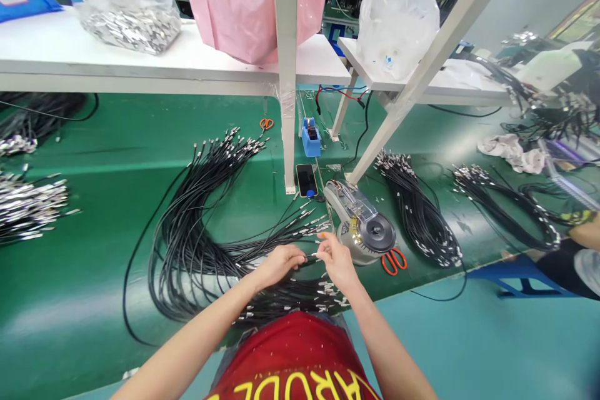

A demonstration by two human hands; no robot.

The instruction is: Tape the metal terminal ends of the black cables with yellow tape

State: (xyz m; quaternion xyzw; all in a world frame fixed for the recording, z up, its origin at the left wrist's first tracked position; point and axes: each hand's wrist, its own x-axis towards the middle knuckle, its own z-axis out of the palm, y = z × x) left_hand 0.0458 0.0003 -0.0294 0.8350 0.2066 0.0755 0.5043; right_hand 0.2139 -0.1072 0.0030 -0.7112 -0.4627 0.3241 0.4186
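Two hands in play. My left hand [279, 267] is curled shut around a few black cables [300, 260]; the exact count is hidden in my fingers. My right hand [338, 261] pinches a metal-tipped end between thumb and forefinger, just beside the left. Both hands sit over the loose fan of cables on the green mat [75, 319], right in front of me.

Four large coiled or fanned bundles on the mat, two more piles at far left. Just past my right hand: one tape machine [359, 223], touching nothing I hold. Two orange scissors: one [392, 260] beside the machine, one [266, 124] farther off. One phone [307, 180]. One blue holder [311, 139].
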